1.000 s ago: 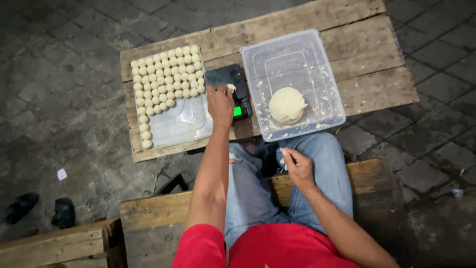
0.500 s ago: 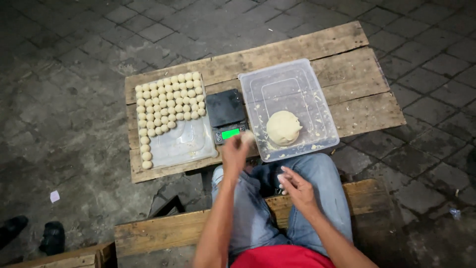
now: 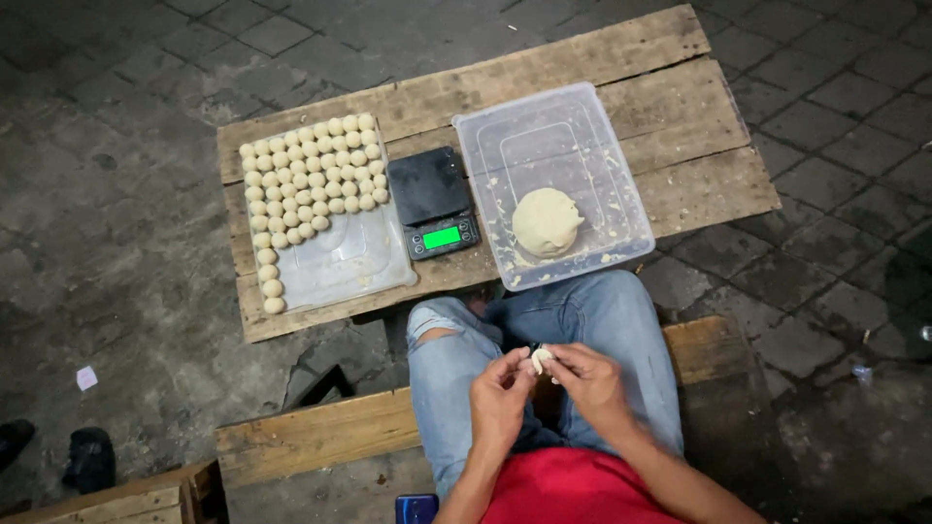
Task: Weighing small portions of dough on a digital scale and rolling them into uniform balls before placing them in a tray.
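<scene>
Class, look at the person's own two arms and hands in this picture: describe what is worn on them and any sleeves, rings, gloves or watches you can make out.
Both hands, left hand and right hand, are bare: no gloves, and no rings or watch that I can make out. The forearms are uncovered too; no sleeve shows on them. They emerge from a red top.

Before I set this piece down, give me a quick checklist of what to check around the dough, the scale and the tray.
1. Small dough piece held between left hand and right hand: ok.
2. Scale platform bare, green display lit: ok.
3. Free space on the tray below the rows of dough balls: ok.
4. Dough lump inside the clear tub: ok.
5. Piece's weight: cannot tell.
</scene>
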